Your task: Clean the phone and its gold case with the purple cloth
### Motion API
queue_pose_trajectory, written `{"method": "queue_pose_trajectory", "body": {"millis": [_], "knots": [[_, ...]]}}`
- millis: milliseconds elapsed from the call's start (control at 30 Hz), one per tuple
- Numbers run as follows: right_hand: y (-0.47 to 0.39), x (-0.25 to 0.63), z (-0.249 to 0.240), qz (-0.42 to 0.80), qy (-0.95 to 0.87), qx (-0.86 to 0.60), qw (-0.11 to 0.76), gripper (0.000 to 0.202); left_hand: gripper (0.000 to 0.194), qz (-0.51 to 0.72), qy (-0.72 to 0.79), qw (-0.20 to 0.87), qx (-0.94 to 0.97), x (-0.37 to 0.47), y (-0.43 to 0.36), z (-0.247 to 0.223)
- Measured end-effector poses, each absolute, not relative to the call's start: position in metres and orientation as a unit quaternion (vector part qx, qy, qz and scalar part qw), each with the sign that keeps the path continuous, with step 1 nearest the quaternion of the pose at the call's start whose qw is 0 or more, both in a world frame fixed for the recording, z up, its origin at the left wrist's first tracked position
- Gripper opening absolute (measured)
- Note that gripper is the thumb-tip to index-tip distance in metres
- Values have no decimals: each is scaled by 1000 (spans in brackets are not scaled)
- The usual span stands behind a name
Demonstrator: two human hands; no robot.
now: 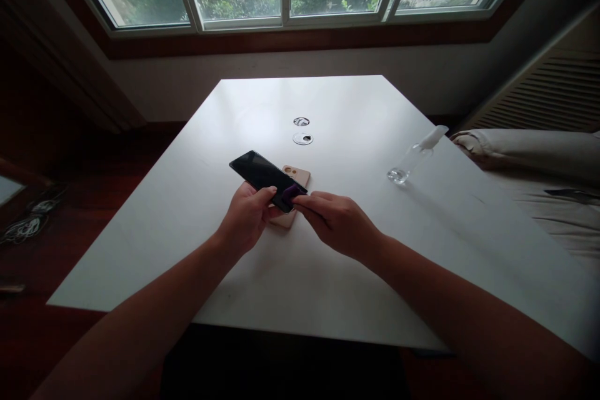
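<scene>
A dark phone is held tilted above the table by my left hand, whose thumb lies over its near edge. My right hand is closed on a small purple cloth, which touches the lower right end of the phone. Beneath them a pink phone case lies on the white table, partly hidden by the dark phone and my fingers. Camera cutouts show at the top of the case.
A clear spray bottle is on the table at the right. Two round inserts, a rear one and a nearer one, sit in the tabletop. Beige bedding borders the right side. Cables lie on the floor at left.
</scene>
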State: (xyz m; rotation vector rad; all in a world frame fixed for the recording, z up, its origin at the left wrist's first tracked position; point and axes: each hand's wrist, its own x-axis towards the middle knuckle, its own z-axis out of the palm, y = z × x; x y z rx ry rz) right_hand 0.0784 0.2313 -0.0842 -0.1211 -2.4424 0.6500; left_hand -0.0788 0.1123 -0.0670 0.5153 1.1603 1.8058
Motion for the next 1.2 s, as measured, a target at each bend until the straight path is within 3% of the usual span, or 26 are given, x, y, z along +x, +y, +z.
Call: {"method": "queue_pose_trajectory", "body": {"millis": [233,533,733,1000,1200], "knots": [[245,77,-86,233,-914,-77,323,23,28,737,453,463,192,-80,112,-66],[225,74,-87,238,-918,-1,317,28,9,739,465,463,154,-79,112,-62],[248,74,-89,183,-925,-70,327,29,22,745,438,468,184,-84,113,-67],[236,73,-87,309,-891,-35,331,40,22,750,405,500,153,-89,114,-62],[231,76,-86,325,-871,-42,367,38,31,736,452,471,177,-87,113,-61]]}}
